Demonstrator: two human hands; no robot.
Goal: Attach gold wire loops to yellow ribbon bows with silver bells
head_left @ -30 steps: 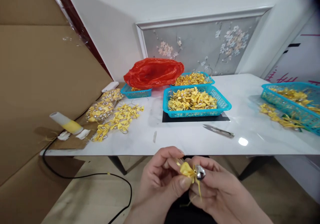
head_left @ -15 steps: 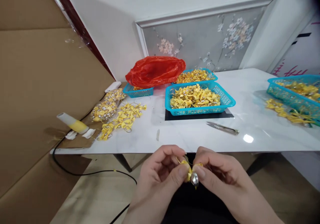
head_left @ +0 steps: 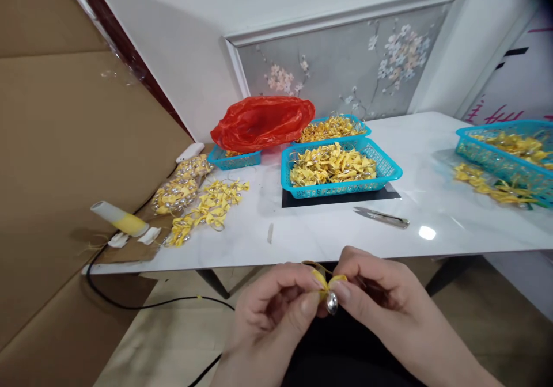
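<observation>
1. Head view: the left hand and right hand pinch a small yellow bow with a silver bell between fingertips, below the worktop edge, over the lap.
2. The grip looks light; the bow could slip and fall to the floor, or its loops could pull loose.
3. The middle basket holds yellow bows; so do the one behind it and the one at far right.
4. A red bag covers a fourth basket; snips lie nearby.

Probably home workshop, baskets of bows, floral wall panel
</observation>
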